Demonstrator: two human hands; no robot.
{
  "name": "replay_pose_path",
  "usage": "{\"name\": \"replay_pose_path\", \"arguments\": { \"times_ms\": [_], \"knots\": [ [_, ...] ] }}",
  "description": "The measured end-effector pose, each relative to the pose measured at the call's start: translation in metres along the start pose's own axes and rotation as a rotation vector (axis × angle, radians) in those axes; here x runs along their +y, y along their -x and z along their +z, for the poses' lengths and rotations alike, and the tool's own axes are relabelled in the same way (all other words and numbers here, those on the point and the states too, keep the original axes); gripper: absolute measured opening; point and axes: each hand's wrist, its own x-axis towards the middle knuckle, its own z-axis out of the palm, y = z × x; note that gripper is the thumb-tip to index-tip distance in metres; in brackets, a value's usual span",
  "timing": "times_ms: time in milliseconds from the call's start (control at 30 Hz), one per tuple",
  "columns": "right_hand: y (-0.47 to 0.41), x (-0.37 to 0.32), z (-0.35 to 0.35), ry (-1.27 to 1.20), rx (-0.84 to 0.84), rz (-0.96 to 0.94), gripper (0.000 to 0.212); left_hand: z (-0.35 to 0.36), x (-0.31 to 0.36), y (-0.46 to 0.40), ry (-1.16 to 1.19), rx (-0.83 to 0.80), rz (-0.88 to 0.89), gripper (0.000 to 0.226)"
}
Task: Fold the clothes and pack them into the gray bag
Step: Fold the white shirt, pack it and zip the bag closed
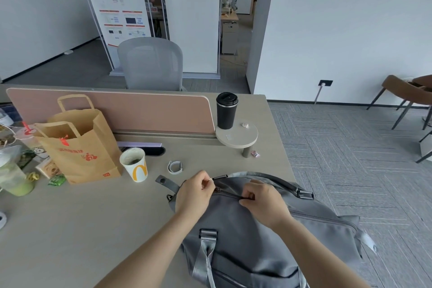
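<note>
Pinching zipper pull (243,197) (right hand (264,203))

Gray bag (247,236) lying on desk edge, top zipper (230,193) closed.

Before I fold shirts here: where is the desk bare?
Bare desk lies near-left, between the paper bag and the gray bag. A smaller patch sits behind the gray bag, by the wristband. Far left is crowded with cups and snacks.
</note>
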Motion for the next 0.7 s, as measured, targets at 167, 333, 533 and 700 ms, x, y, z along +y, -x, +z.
{"name": "replay_pose_path", "arguments": {
  "times_ms": [167,333,533,700],
  "knots": [
    [-0.002,0.000,-0.003,0.045,-0.039,0.015,0.021,0.003,-0.011,0.000,0.175,-0.048,-0.064,0.020],
    [-0.003,-0.007,0.001,0.058,-0.054,-0.013,0.010,-0.004,-0.005,-0.005,0.268,-0.207,-0.014,0.017],
    [-0.017,-0.035,0.018,-0.087,0.012,-0.054,0.010,-0.011,0.001,-0.009,0.315,-0.308,-0.032,0.014],
    [-0.017,-0.035,0.026,-0.147,0.079,-0.005,0.010,-0.020,-0.011,-0.010,0.276,-0.347,-0.074,0.019]
  ]
}}
